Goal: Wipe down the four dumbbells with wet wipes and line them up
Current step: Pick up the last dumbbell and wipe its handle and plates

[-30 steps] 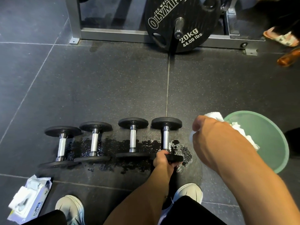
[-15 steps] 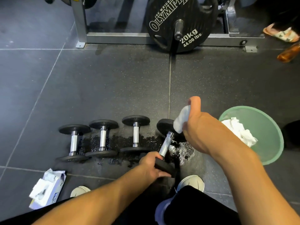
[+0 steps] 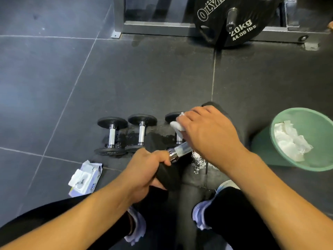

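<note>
My left hand point(image 3: 146, 166) grips the near black head of a dumbbell point(image 3: 182, 150), lifted and tilted off the floor. My right hand point(image 3: 207, 134) holds a white wet wipe point(image 3: 177, 126) against the dumbbell's far end, above its chrome handle. Three other dumbbells lie in a row on the floor: the left one point(image 3: 111, 136), the middle one point(image 3: 141, 133) and a third point(image 3: 173, 117) mostly hidden behind my right hand. The floor around them is wet.
An open pack of wet wipes point(image 3: 84, 179) lies on the floor at the left. A green bin point(image 3: 281, 123) with used wipes stands at the right. A 20 kg plate point(image 3: 232, 18) on a metal rack point(image 3: 158, 26) is at the back. My shoes point(image 3: 200, 213) are below.
My left hand has lifted the rightmost dumbbell higher and nearer to me. My right hand has brought the wipe down over its far end.
</note>
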A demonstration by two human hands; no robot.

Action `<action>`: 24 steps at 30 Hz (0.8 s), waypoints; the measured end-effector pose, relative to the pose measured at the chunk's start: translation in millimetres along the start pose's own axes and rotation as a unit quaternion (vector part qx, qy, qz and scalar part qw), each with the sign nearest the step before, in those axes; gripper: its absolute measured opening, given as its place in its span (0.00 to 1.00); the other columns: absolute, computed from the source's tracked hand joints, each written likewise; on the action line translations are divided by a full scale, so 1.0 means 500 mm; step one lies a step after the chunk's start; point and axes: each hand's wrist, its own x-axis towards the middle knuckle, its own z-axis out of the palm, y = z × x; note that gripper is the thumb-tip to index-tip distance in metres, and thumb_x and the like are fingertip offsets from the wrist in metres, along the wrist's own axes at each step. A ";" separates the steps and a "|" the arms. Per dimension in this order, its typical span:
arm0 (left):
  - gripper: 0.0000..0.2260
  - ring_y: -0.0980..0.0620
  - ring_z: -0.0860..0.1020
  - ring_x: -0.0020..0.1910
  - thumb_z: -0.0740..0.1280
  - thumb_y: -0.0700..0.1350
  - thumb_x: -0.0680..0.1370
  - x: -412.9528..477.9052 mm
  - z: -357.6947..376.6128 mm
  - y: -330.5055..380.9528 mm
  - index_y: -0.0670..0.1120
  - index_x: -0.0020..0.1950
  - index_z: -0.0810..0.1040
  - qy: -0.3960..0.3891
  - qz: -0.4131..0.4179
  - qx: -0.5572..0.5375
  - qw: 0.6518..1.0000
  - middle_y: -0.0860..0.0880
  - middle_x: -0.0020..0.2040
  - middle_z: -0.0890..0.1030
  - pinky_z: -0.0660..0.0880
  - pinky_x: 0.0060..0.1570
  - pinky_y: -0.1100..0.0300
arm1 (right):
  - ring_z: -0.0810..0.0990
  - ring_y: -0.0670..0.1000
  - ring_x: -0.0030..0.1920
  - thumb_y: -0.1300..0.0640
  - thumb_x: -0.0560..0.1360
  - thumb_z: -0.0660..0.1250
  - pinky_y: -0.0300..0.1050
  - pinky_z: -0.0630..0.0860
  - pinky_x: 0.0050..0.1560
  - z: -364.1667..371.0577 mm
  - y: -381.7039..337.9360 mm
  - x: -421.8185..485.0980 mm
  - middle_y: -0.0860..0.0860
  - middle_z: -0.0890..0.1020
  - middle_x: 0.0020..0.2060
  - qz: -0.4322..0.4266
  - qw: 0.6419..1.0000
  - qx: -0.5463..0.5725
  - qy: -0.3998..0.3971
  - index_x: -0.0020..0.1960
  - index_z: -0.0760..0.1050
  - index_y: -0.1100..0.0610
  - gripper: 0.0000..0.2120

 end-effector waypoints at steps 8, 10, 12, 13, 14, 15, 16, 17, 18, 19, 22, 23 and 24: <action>0.04 0.39 0.80 0.36 0.68 0.31 0.71 -0.002 -0.063 0.006 0.38 0.40 0.82 0.032 0.005 -0.025 0.999 0.39 0.38 0.77 0.82 0.39 0.27 | 0.82 0.56 0.45 0.55 0.77 0.69 0.50 0.73 0.45 0.019 -0.096 0.058 0.51 0.82 0.43 -0.060 0.980 0.132 -0.137 0.48 0.76 0.52 0.03; 0.06 0.40 0.80 0.38 0.68 0.31 0.71 -0.005 -0.075 0.011 0.40 0.40 0.84 0.025 0.004 -0.028 0.999 0.40 0.37 0.78 0.79 0.41 0.23 | 0.82 0.54 0.49 0.51 0.81 0.63 0.53 0.75 0.55 0.026 -0.111 0.070 0.49 0.83 0.47 -0.066 0.972 0.134 -0.180 0.50 0.73 0.51 0.04; 0.09 0.42 0.81 0.37 0.68 0.32 0.71 -0.009 -0.087 0.021 0.43 0.37 0.85 0.018 0.005 -0.035 0.999 0.41 0.36 0.79 0.79 0.44 0.23 | 0.81 0.50 0.61 0.49 0.83 0.58 0.55 0.66 0.70 0.028 -0.125 0.076 0.47 0.83 0.58 -0.048 0.964 0.122 -0.230 0.59 0.75 0.50 0.11; 0.09 0.43 0.81 0.36 0.68 0.32 0.71 -0.011 -0.092 0.026 0.43 0.37 0.86 0.011 0.005 -0.040 0.999 0.40 0.36 0.80 0.80 0.44 0.24 | 0.75 0.48 0.70 0.48 0.83 0.56 0.56 0.57 0.77 0.026 -0.130 0.076 0.46 0.81 0.65 -0.048 0.960 0.120 -0.249 0.65 0.75 0.48 0.14; 0.08 0.43 0.82 0.35 0.67 0.32 0.72 -0.013 -0.097 0.030 0.41 0.39 0.86 0.001 0.004 -0.048 0.999 0.39 0.38 0.81 0.81 0.44 0.26 | 0.66 0.46 0.78 0.48 0.84 0.55 0.57 0.47 0.80 0.021 -0.134 0.072 0.45 0.76 0.72 -0.055 0.957 0.118 -0.260 0.72 0.71 0.47 0.18; 0.07 0.43 0.83 0.35 0.67 0.32 0.72 -0.014 -0.103 0.035 0.39 0.43 0.85 -0.005 0.002 -0.056 0.998 0.38 0.39 0.81 0.82 0.44 0.28 | 0.55 0.45 0.82 0.48 0.84 0.53 0.57 0.39 0.81 0.013 -0.135 0.067 0.45 0.70 0.78 -0.067 0.954 0.117 -0.269 0.78 0.66 0.47 0.23; 0.08 0.42 0.84 0.36 0.67 0.32 0.72 -0.015 -0.110 0.039 0.37 0.46 0.85 -0.007 0.002 -0.066 0.998 0.37 0.40 0.81 0.83 0.43 0.30 | 0.47 0.44 0.83 0.48 0.83 0.51 0.58 0.34 0.81 0.006 -0.133 0.060 0.45 0.64 0.81 -0.084 0.952 0.114 -0.273 0.81 0.60 0.47 0.26; 0.08 0.42 0.85 0.37 0.67 0.32 0.73 -0.016 -0.114 0.043 0.37 0.47 0.85 -0.009 0.000 -0.077 0.997 0.36 0.41 0.82 0.84 0.42 0.31 | 0.43 0.46 0.83 0.47 0.82 0.49 0.59 0.34 0.80 0.003 -0.131 0.052 0.46 0.61 0.82 -0.101 0.955 0.111 -0.257 0.83 0.58 0.48 0.29; 0.08 0.41 0.85 0.37 0.66 0.32 0.73 -0.016 -0.119 0.048 0.37 0.47 0.85 -0.012 -0.001 -0.087 0.996 0.36 0.41 0.83 0.84 0.41 0.32 | 0.45 0.49 0.84 0.46 0.80 0.47 0.61 0.38 0.81 0.003 -0.124 0.044 0.47 0.63 0.82 -0.121 0.962 0.104 -0.221 0.82 0.60 0.48 0.30; 0.09 0.41 0.85 0.37 0.66 0.32 0.73 -0.018 -0.122 0.052 0.37 0.46 0.85 -0.013 -0.003 -0.098 0.995 0.36 0.41 0.83 0.84 0.40 0.34 | 0.50 0.52 0.84 0.47 0.79 0.48 0.62 0.45 0.81 0.005 -0.117 0.034 0.48 0.67 0.80 -0.140 0.969 0.090 -0.184 0.80 0.66 0.50 0.31; 0.10 0.39 0.86 0.39 0.65 0.32 0.74 -0.015 -0.133 0.062 0.35 0.52 0.84 -0.005 -0.016 -0.135 0.991 0.35 0.44 0.84 0.84 0.35 0.38 | 0.68 0.58 0.77 0.51 0.78 0.58 0.57 0.63 0.67 0.024 -0.093 0.013 0.48 0.77 0.73 -0.189 0.976 0.077 -0.074 0.66 0.81 0.51 0.21; 0.11 0.38 0.86 0.40 0.66 0.32 0.74 -0.015 -0.136 0.065 0.33 0.54 0.82 0.000 -0.021 -0.145 0.989 0.35 0.45 0.83 0.84 0.35 0.37 | 0.73 0.58 0.71 0.53 0.79 0.61 0.55 0.66 0.61 0.027 -0.088 0.008 0.47 0.80 0.70 -0.186 0.978 0.092 -0.035 0.62 0.83 0.51 0.17; 0.11 0.38 0.85 0.39 0.66 0.32 0.74 -0.015 -0.140 0.067 0.33 0.54 0.82 0.006 -0.023 -0.152 0.988 0.34 0.45 0.82 0.83 0.35 0.36 | 0.77 0.58 0.64 0.55 0.79 0.63 0.53 0.70 0.57 0.030 -0.084 0.005 0.48 0.82 0.65 -0.167 0.979 0.113 -0.002 0.59 0.84 0.53 0.14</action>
